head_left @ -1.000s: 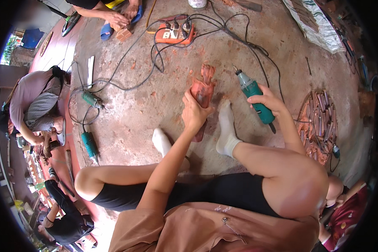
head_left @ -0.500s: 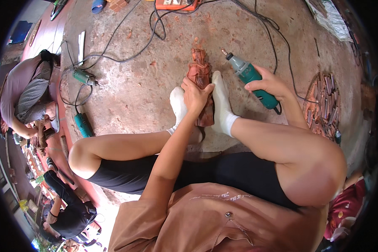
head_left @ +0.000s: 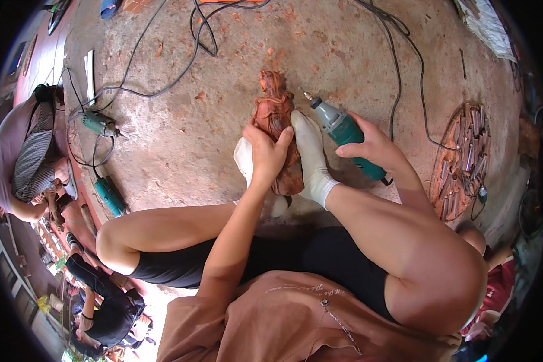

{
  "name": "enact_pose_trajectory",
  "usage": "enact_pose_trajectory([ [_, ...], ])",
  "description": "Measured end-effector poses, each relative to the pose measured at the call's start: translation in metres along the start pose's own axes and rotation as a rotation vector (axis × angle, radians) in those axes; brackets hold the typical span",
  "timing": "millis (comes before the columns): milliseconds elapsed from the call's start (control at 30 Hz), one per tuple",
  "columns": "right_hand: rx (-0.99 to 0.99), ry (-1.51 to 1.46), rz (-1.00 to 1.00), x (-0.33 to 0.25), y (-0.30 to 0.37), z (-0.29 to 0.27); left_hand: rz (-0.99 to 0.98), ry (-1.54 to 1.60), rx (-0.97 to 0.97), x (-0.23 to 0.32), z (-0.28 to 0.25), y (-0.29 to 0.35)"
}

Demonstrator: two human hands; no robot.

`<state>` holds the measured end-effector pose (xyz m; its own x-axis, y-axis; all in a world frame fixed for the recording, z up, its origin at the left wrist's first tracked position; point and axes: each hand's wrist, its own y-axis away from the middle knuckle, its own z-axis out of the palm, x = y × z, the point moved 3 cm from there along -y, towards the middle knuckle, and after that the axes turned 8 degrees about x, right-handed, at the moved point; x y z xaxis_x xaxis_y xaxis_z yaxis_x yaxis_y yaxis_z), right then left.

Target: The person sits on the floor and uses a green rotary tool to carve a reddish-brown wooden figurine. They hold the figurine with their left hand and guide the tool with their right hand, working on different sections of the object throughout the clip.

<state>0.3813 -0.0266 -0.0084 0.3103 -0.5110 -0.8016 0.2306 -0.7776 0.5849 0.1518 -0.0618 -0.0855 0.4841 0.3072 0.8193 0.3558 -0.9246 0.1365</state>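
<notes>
A reddish-brown carved wooden figure (head_left: 276, 111) lies on the floor with its top pointing away from me, braced between my two white-socked feet. My left hand (head_left: 265, 151) is wrapped round its middle, thumb on the right side. To the right, my right hand (head_left: 371, 145) grips a green and grey rotary tool (head_left: 347, 134) by its body. The tool's metal bit (head_left: 308, 96) points up and left toward the upper part of the figure, a short gap away from it. A cord leaves the tool's rear end.
Right of me lies a wooden board (head_left: 440, 181) with several carving chisels. On the left are a green power tool (head_left: 100, 123) and another green tool (head_left: 110, 196). Black cables (head_left: 187, 66) cross the dusty concrete floor (head_left: 181, 120). Other people (head_left: 27, 151) work at the left.
The tool in my right hand has come closer to the carved figure. The figure's top now leans left, with my left hand still round it. My view has shifted slightly.
</notes>
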Motion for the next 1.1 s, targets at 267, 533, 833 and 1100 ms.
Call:
enact_pose_trajectory([
  [267, 0.026, -0.050, 0.056, 0.015, -0.003, 0.011, 0.024, -0.025, 0.108, 0.022, -0.016, -0.025],
  [533, -0.019, -0.074, 0.084, 0.008, -0.003, 0.007, -0.306, 0.550, -0.414, -0.016, -0.020, -0.066],
  [833, -0.074, 0.040, -0.026, -0.010, -0.006, 0.017, -0.397, 0.926, -0.603, -0.050, -0.033, -0.080],
  [1100, -0.080, 0.113, -0.006, 0.003, -0.009, 0.023, -0.101, -0.081, 0.026, -0.005, -0.053, -0.048],
])
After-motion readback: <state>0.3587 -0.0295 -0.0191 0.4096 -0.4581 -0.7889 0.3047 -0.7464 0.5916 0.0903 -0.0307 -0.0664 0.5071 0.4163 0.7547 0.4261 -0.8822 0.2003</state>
